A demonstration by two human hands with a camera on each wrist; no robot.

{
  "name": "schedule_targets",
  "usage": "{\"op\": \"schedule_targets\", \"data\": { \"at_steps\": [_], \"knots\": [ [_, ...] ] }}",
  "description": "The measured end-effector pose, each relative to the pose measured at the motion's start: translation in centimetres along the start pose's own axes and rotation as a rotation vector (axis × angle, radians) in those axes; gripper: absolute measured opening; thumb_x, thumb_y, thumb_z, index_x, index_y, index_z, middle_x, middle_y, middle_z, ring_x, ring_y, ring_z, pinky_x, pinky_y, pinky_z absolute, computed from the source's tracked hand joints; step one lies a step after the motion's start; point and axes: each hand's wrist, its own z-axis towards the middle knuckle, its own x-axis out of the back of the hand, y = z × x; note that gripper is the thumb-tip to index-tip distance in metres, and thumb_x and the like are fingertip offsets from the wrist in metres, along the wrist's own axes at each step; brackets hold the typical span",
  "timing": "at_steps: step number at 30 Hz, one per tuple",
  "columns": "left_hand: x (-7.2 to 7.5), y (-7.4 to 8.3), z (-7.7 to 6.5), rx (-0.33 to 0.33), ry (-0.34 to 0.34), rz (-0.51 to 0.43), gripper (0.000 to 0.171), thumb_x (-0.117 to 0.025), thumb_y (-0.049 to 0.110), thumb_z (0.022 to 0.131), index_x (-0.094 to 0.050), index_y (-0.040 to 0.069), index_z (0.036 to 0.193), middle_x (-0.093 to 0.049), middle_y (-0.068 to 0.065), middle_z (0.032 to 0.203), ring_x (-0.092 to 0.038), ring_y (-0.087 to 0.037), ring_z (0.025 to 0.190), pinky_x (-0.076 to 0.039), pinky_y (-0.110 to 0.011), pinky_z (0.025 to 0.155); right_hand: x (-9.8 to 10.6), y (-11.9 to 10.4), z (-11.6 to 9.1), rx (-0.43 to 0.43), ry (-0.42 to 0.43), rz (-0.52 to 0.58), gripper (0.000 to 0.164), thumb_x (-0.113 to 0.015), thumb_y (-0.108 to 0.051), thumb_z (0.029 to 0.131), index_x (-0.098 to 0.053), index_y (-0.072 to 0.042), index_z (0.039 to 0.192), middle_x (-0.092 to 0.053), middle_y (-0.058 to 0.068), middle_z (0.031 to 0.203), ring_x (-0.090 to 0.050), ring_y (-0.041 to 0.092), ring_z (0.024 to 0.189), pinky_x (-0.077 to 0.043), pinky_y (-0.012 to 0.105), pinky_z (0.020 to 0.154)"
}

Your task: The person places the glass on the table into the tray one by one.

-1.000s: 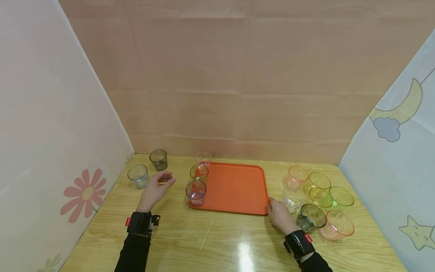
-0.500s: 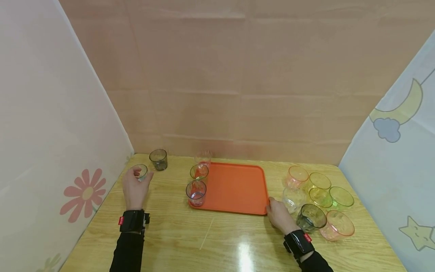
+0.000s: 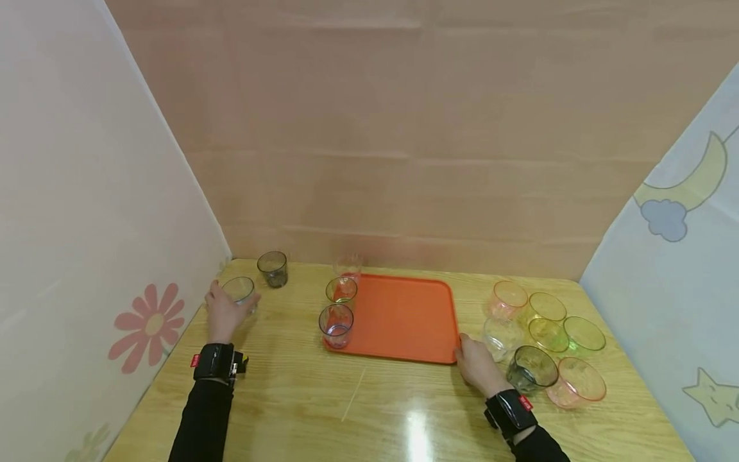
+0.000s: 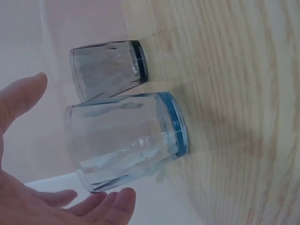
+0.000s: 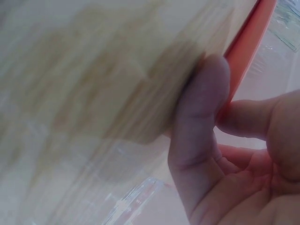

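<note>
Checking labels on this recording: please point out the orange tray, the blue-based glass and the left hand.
Orange tray (image 3: pixel 404 317), head view: bare middle of its surface.
Blue-based glass (image 4: pixel 123 140), left wrist view: its side wall.
Left hand (image 3: pixel 224 316), head view: back of the hand.

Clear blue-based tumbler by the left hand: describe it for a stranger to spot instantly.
Left of the flat orange tray, find the bare left hand. At its fingers stands the clear tapered tumbler. Its blue base sets it apart from the smoky-gray, dark-based tumbler behind.
</note>
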Motion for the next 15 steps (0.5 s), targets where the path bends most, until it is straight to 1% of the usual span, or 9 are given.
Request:
{"op": "schedule_targets", "data": {
  "at_steps": [2,5,9,15],
  "knots": [
    [0.11,-0.25,0.41,0.017,-0.018,-0.008,0.110,-0.072,0.040,0.086,0.002,-0.005,0.153,-0.012,-0.043,0.149,-0.021,-0.060,0.135,-0.028,-0.069,0.107,-0.05,0.04,0.08,0.005,0.005,-0.002,0.017,-0.054,-0.004,0.094,-0.058,0.010,0.102,-0.066,0.017,0.081,-0.066,0.032,0.077,-0.052,0.044,0.064],
    [0.13,-0.57,0.86,0.041,-0.040,-0.041,0.107,-0.072,0.035,0.087,0.002,-0.006,0.153,-0.015,-0.042,0.149,-0.023,-0.058,0.136,-0.027,-0.067,0.109,-0.10,0.10,0.14,0.011,0.012,-0.009,0.014,-0.054,-0.003,0.093,-0.058,0.009,0.099,-0.065,0.016,0.079,-0.066,0.032,0.076,-0.051,0.044,0.063],
    [-0.15,-0.75,1.06,0.054,-0.080,-0.069,0.101,-0.070,0.028,0.089,-0.001,-0.007,0.153,-0.020,-0.042,0.149,-0.026,-0.057,0.136,-0.029,-0.064,0.110,-0.10,0.17,0.10,0.005,0.021,-0.020,0.015,-0.054,-0.003,0.093,-0.059,0.009,0.101,-0.066,0.016,0.079,-0.066,0.032,0.077,-0.052,0.044,0.064],
    [-0.43,-0.90,1.17,0.065,-0.086,-0.061,0.098,-0.068,0.026,0.089,-0.002,-0.007,0.152,-0.023,-0.043,0.147,-0.028,-0.057,0.135,-0.029,-0.064,0.110,-0.03,0.04,-0.07,-0.001,0.020,-0.008,0.016,-0.054,-0.003,0.093,-0.059,0.009,0.102,-0.065,0.015,0.078,-0.064,0.028,0.073,-0.051,0.041,0.063]
  ]
}}
